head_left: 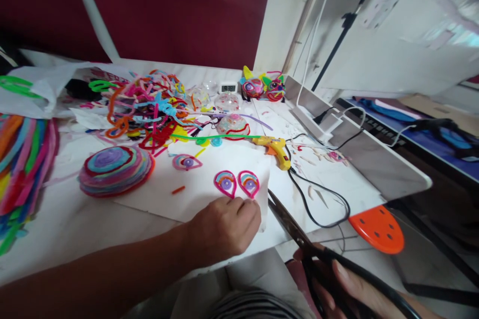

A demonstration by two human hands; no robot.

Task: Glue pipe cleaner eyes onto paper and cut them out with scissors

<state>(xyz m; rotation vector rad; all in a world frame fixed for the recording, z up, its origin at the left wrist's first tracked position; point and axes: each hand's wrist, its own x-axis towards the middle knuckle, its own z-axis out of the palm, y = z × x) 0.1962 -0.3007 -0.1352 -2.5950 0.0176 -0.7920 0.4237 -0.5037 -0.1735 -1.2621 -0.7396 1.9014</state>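
Observation:
My left hand (229,222) is closed at the lower tips of two teardrop-shaped eyes made of pipe cleaner, a left eye (225,184) and a right eye (249,184), each with a pink outline and a purple centre. Its curled fingers hide where they meet the tips. My right hand (339,284) grips the handles of black scissors (295,229), whose blades point up and left and look nearly closed. A third, paler eye (187,162) lies on the white paper (149,202), with a short orange piece (178,190) below it.
A yellow glue gun (277,150) lies behind the eyes, its black cord looping right. To the left sit a coiled striped dome (116,170) and many pipe cleaners (28,169). A tangled pile (153,102) stands at the back. An orange stool (377,229) is beyond the table's right edge.

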